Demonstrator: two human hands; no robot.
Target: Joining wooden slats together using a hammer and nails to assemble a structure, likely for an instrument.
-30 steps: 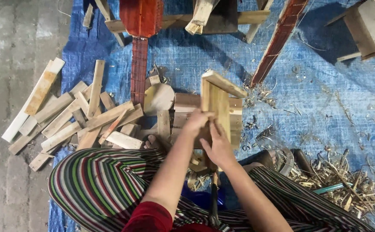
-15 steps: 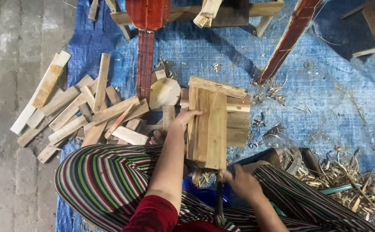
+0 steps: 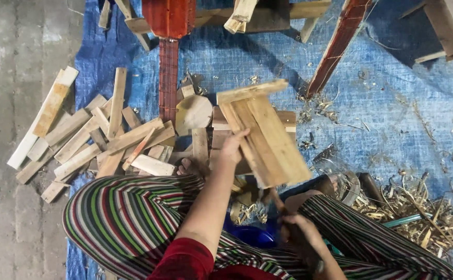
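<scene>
My left hand (image 3: 234,146) grips the left edge of a panel of nailed pale wooden planks (image 3: 268,137), which is lifted and tilted to the right above my lap. A cross strip runs along the panel's top. My right hand (image 3: 296,232) is low between my knees, closed around the handle of a tool (image 3: 277,201) whose head is hidden under the panel. My legs in striped trousers (image 3: 128,218) fill the bottom of the view.
A heap of short wooden slats (image 3: 97,137) lies to the left on a blue tarp (image 3: 392,114). A round wooden disc (image 3: 194,111), red painted wooden pieces (image 3: 168,52), a red slat (image 3: 338,46) and wood shavings (image 3: 418,207) surround me. Grey concrete floor (image 3: 8,78) lies far left.
The panel went from edge-on to flat and now leans right. My right hand left the panel, dropped to my lap and closed on the tool handle.
</scene>
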